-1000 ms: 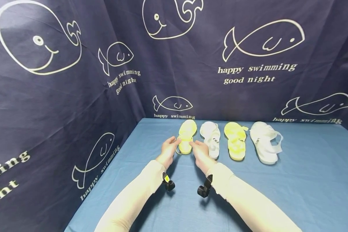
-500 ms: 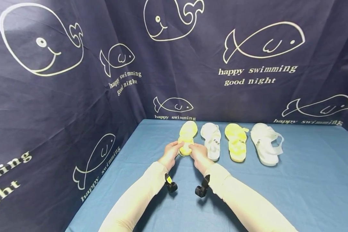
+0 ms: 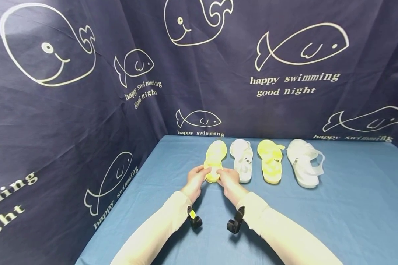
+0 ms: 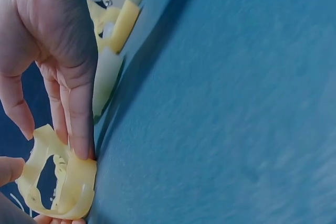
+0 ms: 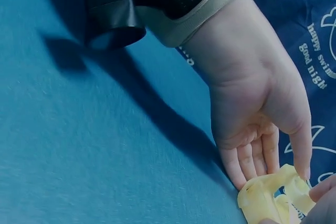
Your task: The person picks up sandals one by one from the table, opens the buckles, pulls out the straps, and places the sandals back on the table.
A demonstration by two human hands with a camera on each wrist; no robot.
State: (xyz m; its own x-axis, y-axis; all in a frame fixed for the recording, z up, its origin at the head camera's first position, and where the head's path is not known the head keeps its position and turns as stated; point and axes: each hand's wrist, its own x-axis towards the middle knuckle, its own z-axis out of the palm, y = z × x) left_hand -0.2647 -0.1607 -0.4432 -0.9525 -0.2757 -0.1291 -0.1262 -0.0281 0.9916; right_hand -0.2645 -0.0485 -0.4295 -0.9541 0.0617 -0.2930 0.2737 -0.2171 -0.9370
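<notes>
In the head view both hands meet at the near end of a yellow sandal [image 3: 215, 151], the leftmost of a row on the table. My left hand [image 3: 195, 183] pinches its left side, thumb on top and fingers underneath. My right hand [image 3: 231, 183] pinches the opposite side in the same way. From the left wrist view, the right hand [image 4: 55, 40] reaches down to the sandal's open strapped end [image 4: 79, 182]. The right wrist view shows the left hand [image 5: 254, 85] with its fingertips at the sandal's edge [image 5: 257, 200].
To the right lie a white sandal [image 3: 242, 158], another yellow sandal [image 3: 270, 162] and a larger white sandal [image 3: 302, 162] with its strap sticking out. Blue cloth [image 3: 212, 239] covers the table. Dark printed curtains [image 3: 238, 106] stand behind and at the left.
The leftmost yellow sandal has slid slightly toward me with both hands. The hands have drawn closer together at its near end. The other sandals stay where they were.
</notes>
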